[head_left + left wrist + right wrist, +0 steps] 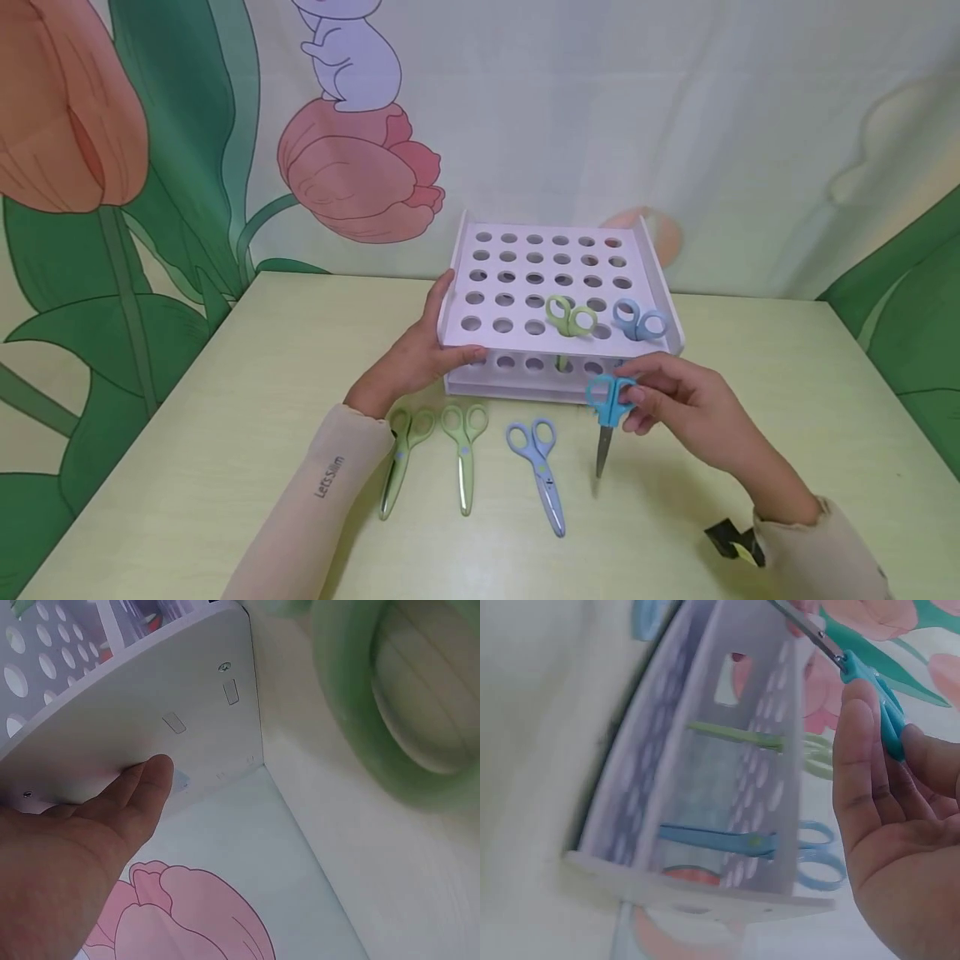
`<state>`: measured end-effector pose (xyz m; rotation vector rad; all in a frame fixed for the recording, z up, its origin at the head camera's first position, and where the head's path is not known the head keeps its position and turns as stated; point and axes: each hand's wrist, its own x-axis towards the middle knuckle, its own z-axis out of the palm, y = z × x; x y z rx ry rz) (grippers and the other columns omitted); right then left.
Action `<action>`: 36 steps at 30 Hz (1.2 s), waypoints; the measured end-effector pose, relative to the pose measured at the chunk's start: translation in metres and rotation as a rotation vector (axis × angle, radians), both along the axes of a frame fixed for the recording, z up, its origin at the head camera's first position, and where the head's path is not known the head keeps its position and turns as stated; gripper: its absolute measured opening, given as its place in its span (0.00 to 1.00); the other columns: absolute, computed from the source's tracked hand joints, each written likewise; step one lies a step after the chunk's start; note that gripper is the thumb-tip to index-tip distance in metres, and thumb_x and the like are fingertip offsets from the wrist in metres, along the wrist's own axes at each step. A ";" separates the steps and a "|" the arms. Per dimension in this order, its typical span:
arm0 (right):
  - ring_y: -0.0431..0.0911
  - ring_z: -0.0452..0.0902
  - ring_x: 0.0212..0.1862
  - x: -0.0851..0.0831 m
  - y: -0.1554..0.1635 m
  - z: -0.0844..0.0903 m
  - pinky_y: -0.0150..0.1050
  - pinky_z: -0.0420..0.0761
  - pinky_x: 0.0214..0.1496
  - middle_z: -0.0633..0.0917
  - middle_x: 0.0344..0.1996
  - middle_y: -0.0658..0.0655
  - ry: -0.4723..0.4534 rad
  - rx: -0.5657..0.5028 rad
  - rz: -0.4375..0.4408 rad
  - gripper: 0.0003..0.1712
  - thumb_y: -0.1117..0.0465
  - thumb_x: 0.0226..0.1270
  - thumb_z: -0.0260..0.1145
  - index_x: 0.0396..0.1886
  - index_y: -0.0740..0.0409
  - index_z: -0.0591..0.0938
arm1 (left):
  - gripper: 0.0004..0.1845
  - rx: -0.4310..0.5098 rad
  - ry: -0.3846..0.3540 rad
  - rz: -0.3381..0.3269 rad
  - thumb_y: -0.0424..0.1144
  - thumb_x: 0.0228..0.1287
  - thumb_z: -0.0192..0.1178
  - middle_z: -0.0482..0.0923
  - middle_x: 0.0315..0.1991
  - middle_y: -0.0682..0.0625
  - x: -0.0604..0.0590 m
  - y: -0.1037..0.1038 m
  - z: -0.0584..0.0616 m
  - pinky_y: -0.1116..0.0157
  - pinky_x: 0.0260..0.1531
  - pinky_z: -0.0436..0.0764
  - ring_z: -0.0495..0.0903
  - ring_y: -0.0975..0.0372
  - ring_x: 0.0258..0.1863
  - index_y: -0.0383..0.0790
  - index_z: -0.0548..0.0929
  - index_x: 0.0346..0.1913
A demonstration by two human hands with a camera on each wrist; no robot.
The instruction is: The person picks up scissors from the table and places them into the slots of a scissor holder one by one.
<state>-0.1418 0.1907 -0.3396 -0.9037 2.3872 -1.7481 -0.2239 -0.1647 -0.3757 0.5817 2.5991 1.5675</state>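
Observation:
A white rack (480,258) with rows of round holes stands at the table's middle back. Green scissors (572,318) and light blue scissors (639,321) stand in its front holes. My left hand (420,354) grips the rack's left front corner, its thumb (146,787) pressed on the side wall (150,712). My right hand (678,400) pinches teal scissors (609,408) by the handles, blade pointing down, just in front of the rack's right front edge. In the right wrist view the teal scissors (870,690) sit at my fingertips beside the rack (705,787).
Three scissors lie on the table in front of the rack: two green ones (401,458) (464,450) and a lavender-blue pair (540,467). A floral backdrop hangs behind the table. A dark strap (735,542) sits on my right wrist.

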 end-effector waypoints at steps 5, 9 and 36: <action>0.49 0.86 0.30 -0.004 -0.009 0.015 0.40 0.85 0.34 0.86 0.33 0.63 0.043 -0.064 -0.057 0.12 0.78 0.72 0.58 0.53 0.72 0.79 | 0.64 0.006 0.010 -0.004 0.45 0.59 0.76 0.80 0.57 0.50 -0.002 0.002 -0.003 0.51 0.60 0.70 0.80 0.58 0.50 0.66 0.33 0.80; 0.48 0.86 0.30 -0.010 -0.022 0.032 0.39 0.85 0.35 0.87 0.34 0.58 0.095 -0.106 -0.163 0.13 0.75 0.73 0.60 0.54 0.71 0.80 | 0.64 -0.002 0.014 0.012 0.46 0.59 0.76 0.80 0.56 0.51 -0.002 0.002 -0.005 0.51 0.60 0.71 0.81 0.58 0.49 0.66 0.33 0.80; 0.52 0.87 0.37 -0.054 -0.120 0.037 0.36 0.84 0.42 0.88 0.37 0.66 0.150 -0.261 -0.351 0.10 0.74 0.67 0.68 0.47 0.72 0.84 | 0.59 -0.055 0.072 0.019 0.46 0.61 0.74 0.61 0.70 0.48 0.001 0.000 -0.003 0.55 0.57 0.74 0.77 0.57 0.52 0.54 0.37 0.79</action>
